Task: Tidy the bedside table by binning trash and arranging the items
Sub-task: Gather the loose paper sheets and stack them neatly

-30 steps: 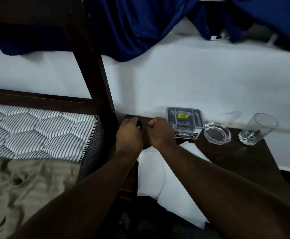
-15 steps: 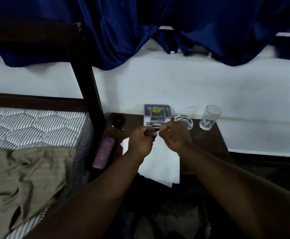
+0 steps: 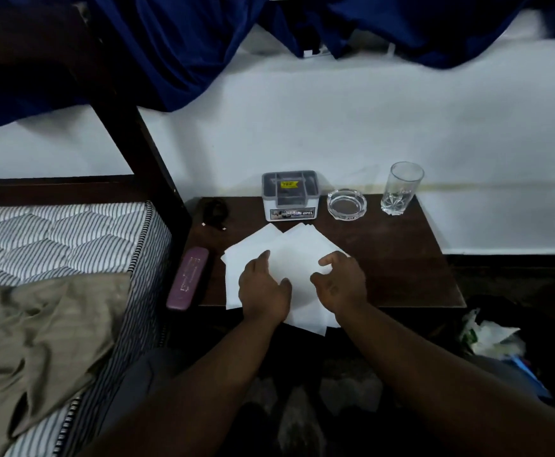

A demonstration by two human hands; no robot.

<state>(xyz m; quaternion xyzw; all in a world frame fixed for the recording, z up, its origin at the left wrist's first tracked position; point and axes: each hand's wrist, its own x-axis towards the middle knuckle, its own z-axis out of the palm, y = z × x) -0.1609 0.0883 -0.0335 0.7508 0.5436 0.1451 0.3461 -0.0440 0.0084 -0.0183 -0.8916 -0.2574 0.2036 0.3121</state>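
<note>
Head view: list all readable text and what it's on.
"OPEL": right end of the front label strip on the grey plastic box; the rest is blurred.
Yellow tag on the box top: letters too blurred to read.
Purple oblong case: embossed marks, unreadable.
Clear drinking glass: faint print, unreadable.

The small grey box [image 3: 290, 196] shows "OPEL" on its front label; its yellow top sticker is too blurred to read.
</note>
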